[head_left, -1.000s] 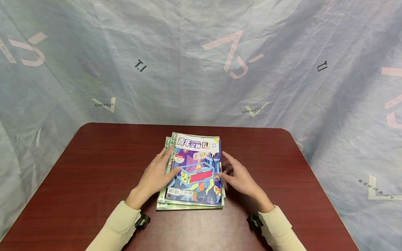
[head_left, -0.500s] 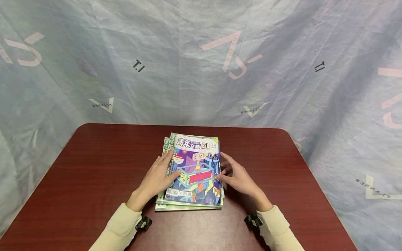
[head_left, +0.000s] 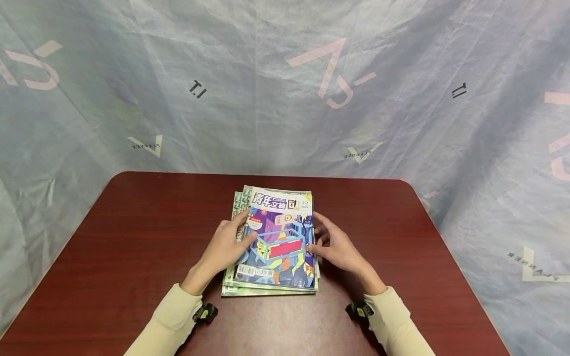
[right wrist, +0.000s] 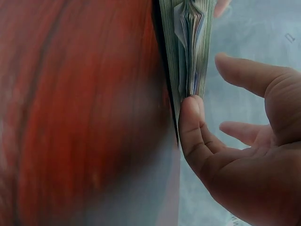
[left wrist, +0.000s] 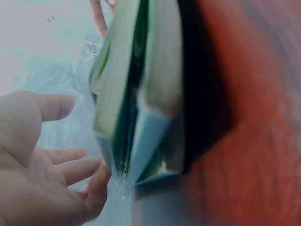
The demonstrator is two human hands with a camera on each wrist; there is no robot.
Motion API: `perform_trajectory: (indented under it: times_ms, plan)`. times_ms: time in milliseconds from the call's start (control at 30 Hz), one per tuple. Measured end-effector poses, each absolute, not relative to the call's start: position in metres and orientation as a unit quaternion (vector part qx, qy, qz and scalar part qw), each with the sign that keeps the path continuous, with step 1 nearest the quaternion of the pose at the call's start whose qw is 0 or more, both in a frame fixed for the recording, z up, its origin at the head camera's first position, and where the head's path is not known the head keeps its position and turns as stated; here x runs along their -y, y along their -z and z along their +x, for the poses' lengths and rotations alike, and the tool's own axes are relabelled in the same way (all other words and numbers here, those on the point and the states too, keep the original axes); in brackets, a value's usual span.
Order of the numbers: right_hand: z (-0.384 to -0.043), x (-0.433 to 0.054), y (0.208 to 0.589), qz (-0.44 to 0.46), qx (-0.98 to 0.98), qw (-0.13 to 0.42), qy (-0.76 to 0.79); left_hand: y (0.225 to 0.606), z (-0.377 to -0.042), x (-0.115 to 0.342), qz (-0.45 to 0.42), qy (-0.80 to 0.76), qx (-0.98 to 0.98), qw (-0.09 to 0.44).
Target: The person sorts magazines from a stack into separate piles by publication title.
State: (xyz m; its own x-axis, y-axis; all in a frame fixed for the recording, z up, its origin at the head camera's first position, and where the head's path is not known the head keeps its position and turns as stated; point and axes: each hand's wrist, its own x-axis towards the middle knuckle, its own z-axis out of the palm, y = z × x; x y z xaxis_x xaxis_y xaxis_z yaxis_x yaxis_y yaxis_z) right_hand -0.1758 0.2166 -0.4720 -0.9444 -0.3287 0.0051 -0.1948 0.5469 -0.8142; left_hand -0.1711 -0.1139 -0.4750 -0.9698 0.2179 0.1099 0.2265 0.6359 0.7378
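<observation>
A stack of several magazines lies on the table, its layers slightly out of line. The top magazine (head_left: 285, 247) has a purple and blue illustrated cover with a white title band; green-edged magazines (head_left: 240, 197) stick out beneath it. At the stack's left side is my left hand (head_left: 221, 249), fingers extended, the thumb over the cover. In the left wrist view its fingertips (left wrist: 101, 176) meet the spines (left wrist: 110, 146). My right hand (head_left: 340, 249) stands at the right side, fingers loosely bent. Its fingertips (right wrist: 190, 110) touch the page edges (right wrist: 190, 56) in the right wrist view, the thumb held apart.
A dark red wooden table (head_left: 147, 237) with rounded far corners carries the stack. Behind and beside it hangs a grey printed cloth (head_left: 249, 99). Each wrist wears a small black camera, such as the left camera (head_left: 206, 313).
The left fingertips have shifted slightly to the right over the cover's edge. The right hand stays at the stack's right side, and the stack lies as before.
</observation>
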Motion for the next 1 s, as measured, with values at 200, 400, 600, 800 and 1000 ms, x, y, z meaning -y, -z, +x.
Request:
perform_trajectory:
  times_ms: [200,400,600,800,1000]
  plan:
    - [-0.174,-0.217,0.471,-0.136,-0.886,0.073,0.438,0.472,-0.171,0.112,-0.135,0.469,0.873,-0.018]
    - [-0.172,-0.218,0.469,-0.118,-0.884,0.063,0.447,0.469,-0.168,0.108,-0.120,0.506,0.854,-0.032]
    - [-0.170,-0.218,0.467,-0.110,-0.876,0.083,0.463,0.468,-0.167,0.105,-0.109,0.547,0.828,-0.054]
    - [-0.172,-0.219,0.464,-0.104,-0.864,0.102,0.482,0.466,-0.168,0.101,-0.108,0.587,0.800,-0.058]
    - [-0.171,-0.220,0.465,-0.094,-0.865,0.109,0.481,0.468,-0.162,0.097,-0.036,0.648,0.756,-0.083]
